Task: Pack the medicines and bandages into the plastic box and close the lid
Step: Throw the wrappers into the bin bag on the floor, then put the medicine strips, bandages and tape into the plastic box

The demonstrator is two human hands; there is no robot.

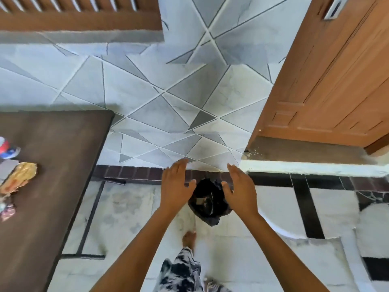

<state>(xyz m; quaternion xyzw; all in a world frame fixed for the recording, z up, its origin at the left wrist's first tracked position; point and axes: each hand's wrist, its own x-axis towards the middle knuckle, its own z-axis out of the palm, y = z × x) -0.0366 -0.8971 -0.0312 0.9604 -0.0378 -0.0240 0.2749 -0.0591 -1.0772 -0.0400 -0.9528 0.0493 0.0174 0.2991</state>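
My left hand [175, 186] and my right hand [242, 190] are stretched out in front of me, palms facing each other, fingers apart, holding nothing. Between and below them a black bin lined with a black bag [209, 202] stands on the floor by the wall. On the dark brown table [52, 165] at the left edge lie several small packets: a gold-orange wrapper [20, 175], a red, white and blue item [8, 149] and a pinkish packet [7, 211]. No plastic box shows in view.
A wooden door [328, 81] stands open at the right. A grey tiled wall [168, 91] is ahead. A white curved object [368, 228] sits at the lower right. My foot [189, 238] and patterned trouser leg are below on the marble floor.
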